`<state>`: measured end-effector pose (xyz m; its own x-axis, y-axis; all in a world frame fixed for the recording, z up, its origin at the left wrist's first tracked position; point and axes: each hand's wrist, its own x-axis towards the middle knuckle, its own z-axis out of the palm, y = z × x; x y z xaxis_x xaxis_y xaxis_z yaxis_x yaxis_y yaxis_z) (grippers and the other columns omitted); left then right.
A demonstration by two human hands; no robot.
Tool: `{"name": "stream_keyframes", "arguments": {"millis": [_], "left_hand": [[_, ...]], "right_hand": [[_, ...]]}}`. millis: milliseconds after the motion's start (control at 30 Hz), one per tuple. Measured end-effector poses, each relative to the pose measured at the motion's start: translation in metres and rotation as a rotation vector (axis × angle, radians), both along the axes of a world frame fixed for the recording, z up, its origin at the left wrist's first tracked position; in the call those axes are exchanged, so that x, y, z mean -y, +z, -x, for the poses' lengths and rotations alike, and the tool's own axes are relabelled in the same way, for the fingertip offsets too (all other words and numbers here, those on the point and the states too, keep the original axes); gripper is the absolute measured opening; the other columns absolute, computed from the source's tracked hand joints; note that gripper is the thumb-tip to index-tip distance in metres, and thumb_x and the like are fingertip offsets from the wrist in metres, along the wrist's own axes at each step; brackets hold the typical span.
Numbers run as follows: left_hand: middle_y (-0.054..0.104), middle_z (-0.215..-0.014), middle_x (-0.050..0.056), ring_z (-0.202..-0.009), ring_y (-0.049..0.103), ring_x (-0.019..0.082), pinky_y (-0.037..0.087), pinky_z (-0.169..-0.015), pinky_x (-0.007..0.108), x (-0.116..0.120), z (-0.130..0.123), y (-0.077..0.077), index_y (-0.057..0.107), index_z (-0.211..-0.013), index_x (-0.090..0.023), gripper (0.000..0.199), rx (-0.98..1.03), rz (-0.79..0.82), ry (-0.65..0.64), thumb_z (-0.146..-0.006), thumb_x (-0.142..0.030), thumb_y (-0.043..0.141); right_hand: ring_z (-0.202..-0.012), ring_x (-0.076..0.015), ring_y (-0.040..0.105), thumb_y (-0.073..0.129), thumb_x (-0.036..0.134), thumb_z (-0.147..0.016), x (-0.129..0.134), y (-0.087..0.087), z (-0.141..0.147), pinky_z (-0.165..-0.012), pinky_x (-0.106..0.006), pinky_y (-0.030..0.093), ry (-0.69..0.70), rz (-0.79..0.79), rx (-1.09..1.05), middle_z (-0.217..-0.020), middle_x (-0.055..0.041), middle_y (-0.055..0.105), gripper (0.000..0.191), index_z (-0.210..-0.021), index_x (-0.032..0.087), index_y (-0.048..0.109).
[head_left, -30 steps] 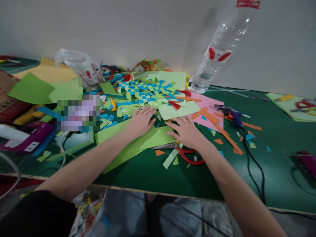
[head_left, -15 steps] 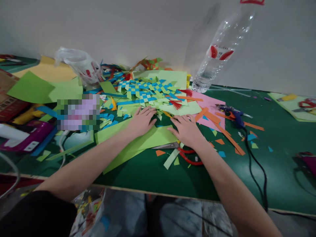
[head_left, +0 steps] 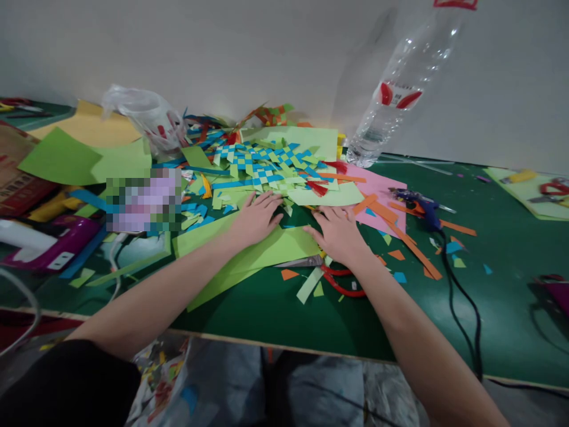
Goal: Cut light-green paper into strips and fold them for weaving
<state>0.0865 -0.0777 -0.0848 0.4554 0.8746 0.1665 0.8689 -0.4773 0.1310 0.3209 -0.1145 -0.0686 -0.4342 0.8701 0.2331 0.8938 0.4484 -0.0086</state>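
My left hand [head_left: 259, 219] lies with its fingers spread at the upper edge of a light green paper sheet [head_left: 222, 273]. To its right, my right hand [head_left: 333, 230] rests fingers apart, its thumb near the sheet's right end. Neither hand grips anything visible. Red-handled scissors [head_left: 344, 283] lie partly under my right hand and wrist, their blades pointing left. Just beyond both hands is a pile of woven blue and green paper pieces [head_left: 267, 161], with a red tassel [head_left: 317, 188] near its right side.
A tilted plastic bottle [head_left: 386, 115] stands behind on the right. A blue glue gun [head_left: 429, 214] with a black cable lies near orange strips [head_left: 404, 243] and pink paper [head_left: 395, 178]. On the left are a bagged cup [head_left: 155, 121] and a purple tool [head_left: 75, 242].
The fingers of my right hand have shifted slightly, covering more of the yellow piece beside them. My left hand looks unchanged. The view has moved a little.
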Motion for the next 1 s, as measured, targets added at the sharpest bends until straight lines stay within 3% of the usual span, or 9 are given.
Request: {"name": "stream_keyframes", "arguments": {"millis": [200, 400, 533, 633, 800, 1000], "left_hand": [[0.044, -0.155, 0.007, -0.147, 0.034, 0.027, 0.020, -0.124, 0.055, 0.000, 0.000, 0.002, 0.051, -0.142, -0.017, 0.046, -0.011, 0.009, -0.002, -0.104, -0.037, 0.034], [0.046, -0.154, 0.008, -0.147, 0.034, 0.028, 0.020, -0.123, 0.056, 0.000, 0.001, 0.003, 0.050, -0.142, -0.016, 0.046, -0.010, 0.013, -0.016, -0.104, -0.037, 0.035], [0.046, -0.154, 0.008, -0.147, 0.034, 0.028, 0.020, -0.123, 0.056, 0.000, 0.001, 0.002, 0.050, -0.142, -0.017, 0.045, 0.000, 0.010, -0.015, -0.104, -0.037, 0.035], [0.045, -0.154, 0.007, -0.148, 0.034, 0.027, 0.021, -0.123, 0.055, 0.000, 0.000, 0.002, 0.050, -0.142, -0.018, 0.045, -0.007, 0.005, -0.015, -0.104, -0.037, 0.034], [0.045, -0.155, 0.007, -0.148, 0.034, 0.026, 0.021, -0.123, 0.054, 0.001, 0.000, 0.002, 0.049, -0.143, -0.018, 0.046, -0.026, 0.009, -0.008, -0.104, -0.037, 0.032], [0.044, -0.155, 0.007, -0.147, 0.034, 0.026, 0.020, -0.124, 0.053, 0.002, 0.000, 0.004, 0.049, -0.143, -0.017, 0.047, -0.020, 0.008, -0.009, -0.104, -0.037, 0.032]], "right_hand": [[-0.124, -0.0334, 0.052, 0.025, 0.053, -0.103, 0.000, -0.001, -0.002, -0.105, -0.051, 0.031, -0.002, -0.003, -0.005, -0.134, -0.0167, 0.063, 0.061, -0.128, 0.012, 0.063], [-0.106, -0.0301, 0.061, 0.031, 0.049, -0.103, 0.001, 0.009, -0.005, -0.102, -0.049, 0.035, -0.022, -0.101, -0.043, -0.114, -0.0143, 0.070, 0.055, -0.110, 0.014, 0.072], [-0.121, -0.0305, 0.055, 0.036, 0.048, -0.102, 0.002, 0.014, -0.007, -0.104, -0.048, 0.038, 0.093, -0.090, -0.096, -0.129, -0.0145, 0.064, 0.049, -0.106, 0.017, 0.073], [-0.134, -0.0304, 0.048, 0.035, 0.047, -0.103, 0.002, 0.010, -0.006, -0.114, -0.054, 0.031, 0.170, 0.000, -0.061, -0.144, -0.0123, 0.057, 0.048, -0.116, 0.018, 0.070], [-0.143, -0.0294, 0.039, 0.029, 0.050, -0.103, 0.002, 0.005, -0.005, -0.121, -0.058, 0.018, 0.163, 0.114, 0.006, -0.154, -0.0063, 0.048, 0.054, -0.140, 0.020, 0.055], [-0.144, -0.0335, 0.038, 0.024, 0.054, -0.102, 0.002, 0.007, -0.003, -0.121, -0.062, 0.017, 0.076, 0.084, -0.014, -0.161, -0.0143, 0.035, 0.068, -0.154, 0.011, 0.033]]}}
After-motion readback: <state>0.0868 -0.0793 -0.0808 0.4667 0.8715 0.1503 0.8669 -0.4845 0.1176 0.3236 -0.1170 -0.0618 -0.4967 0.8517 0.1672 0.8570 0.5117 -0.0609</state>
